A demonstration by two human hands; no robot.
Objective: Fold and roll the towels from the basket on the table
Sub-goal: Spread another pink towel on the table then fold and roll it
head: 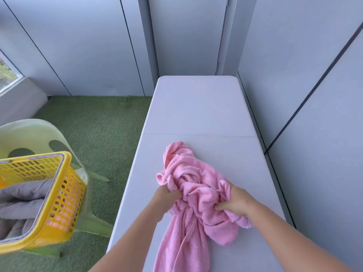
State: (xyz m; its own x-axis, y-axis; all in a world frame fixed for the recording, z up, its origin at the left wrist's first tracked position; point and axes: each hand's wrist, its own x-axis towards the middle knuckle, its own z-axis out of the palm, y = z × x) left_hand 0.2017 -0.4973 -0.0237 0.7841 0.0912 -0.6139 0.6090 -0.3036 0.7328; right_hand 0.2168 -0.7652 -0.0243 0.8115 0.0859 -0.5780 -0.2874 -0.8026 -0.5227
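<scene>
A crumpled pink towel (193,185) lies bunched on the near half of the white table (198,107), one end trailing toward the near edge. My left hand (166,195) grips a fold on the towel's left side. My right hand (234,203) grips the bunched cloth on its right side. At the left, a yellow basket (64,197) sits on a pale green chair (29,134) and holds grey towels (21,201).
The table is long and narrow, with a seam across its middle, and its far half is bare. A grey panelled wall runs close along its right side and far end. Green artificial turf (102,138) covers the floor to the left.
</scene>
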